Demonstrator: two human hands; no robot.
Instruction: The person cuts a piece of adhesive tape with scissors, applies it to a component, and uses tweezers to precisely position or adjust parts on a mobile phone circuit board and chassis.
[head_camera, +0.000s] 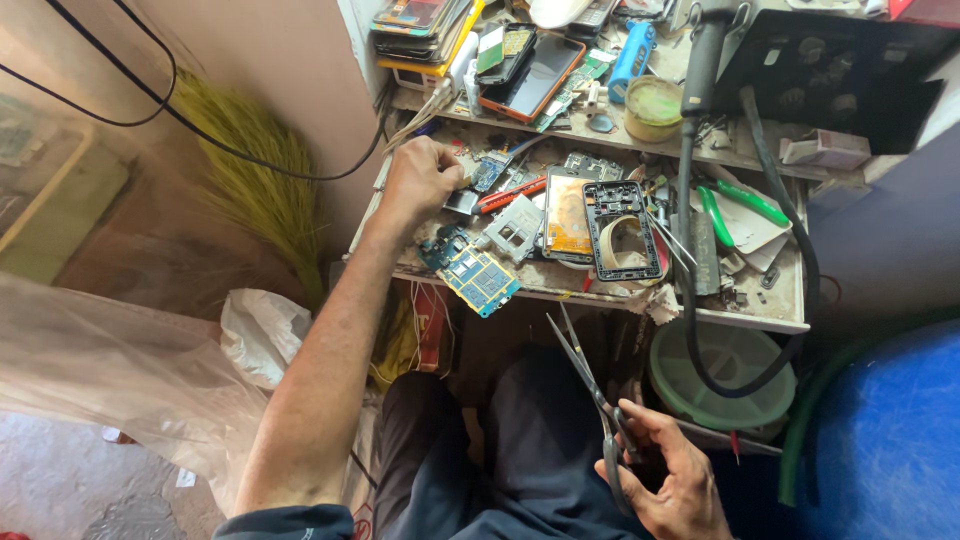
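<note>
Our right hand near lap, fingers clenched through scissors, blades part open, pointing up toward bench. Farther, our left hand on cluttered workbench, fingers curled on small part beside blue circuit board; we judge picking step, next needs bringing part to blades.

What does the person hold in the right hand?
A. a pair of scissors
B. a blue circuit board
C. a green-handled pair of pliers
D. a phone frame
A: the right hand, low over the lap, grips a pair of scissors with the blades pointing up toward the workbench, while the left hand reaches among the parts on the bench.
</note>
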